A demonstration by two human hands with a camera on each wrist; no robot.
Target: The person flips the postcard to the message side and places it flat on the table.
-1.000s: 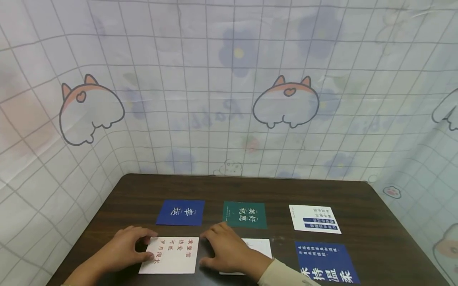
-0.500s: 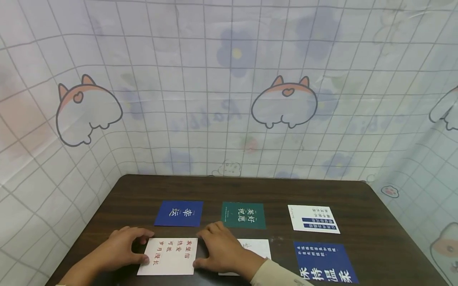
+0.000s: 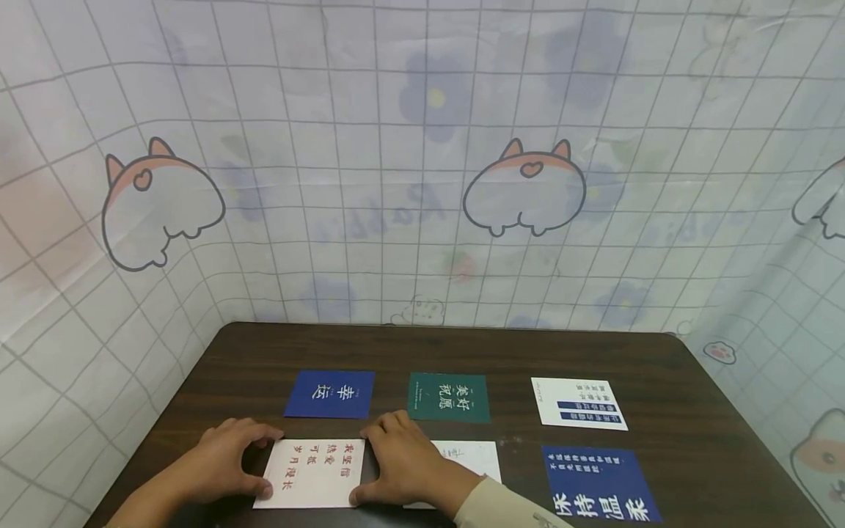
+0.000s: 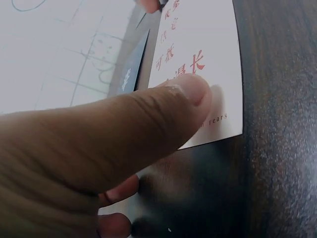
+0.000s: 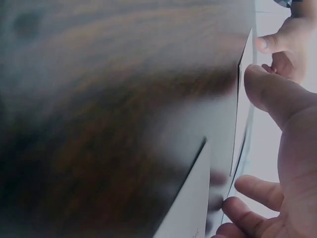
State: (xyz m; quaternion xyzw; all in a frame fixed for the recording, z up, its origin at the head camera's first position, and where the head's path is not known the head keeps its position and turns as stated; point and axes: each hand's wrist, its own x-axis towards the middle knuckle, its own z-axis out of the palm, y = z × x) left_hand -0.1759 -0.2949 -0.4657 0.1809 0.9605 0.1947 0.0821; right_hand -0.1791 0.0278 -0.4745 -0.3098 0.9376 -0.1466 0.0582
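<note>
A white card with red characters [image 3: 313, 473] lies flat near the table's front left, between both hands. My left hand [image 3: 214, 463] is at its left edge, the thumb [image 4: 190, 94] laid straight over the card's corner and the fingers off to the far corner. My right hand [image 3: 405, 460] is at the opposite edge, its thumb [image 5: 262, 87] on the near right corner and fingers spread toward the far one. Beneath the right hand and wrist, a second white card [image 3: 478, 456] is partly hidden.
Behind the hands lie a blue card [image 3: 330, 403] and a green card [image 3: 425, 400]. A white card with blue bands [image 3: 574, 392] and a larger blue card [image 3: 594, 469] lie to the right. A patterned cloth [image 3: 370, 220] hangs beyond the dark wood table [image 3: 515, 352].
My right hand has moved slightly left, its thumb now on the card's near right corner. My left thumb has shifted down along the left edge. The card itself stays nearly in place.
</note>
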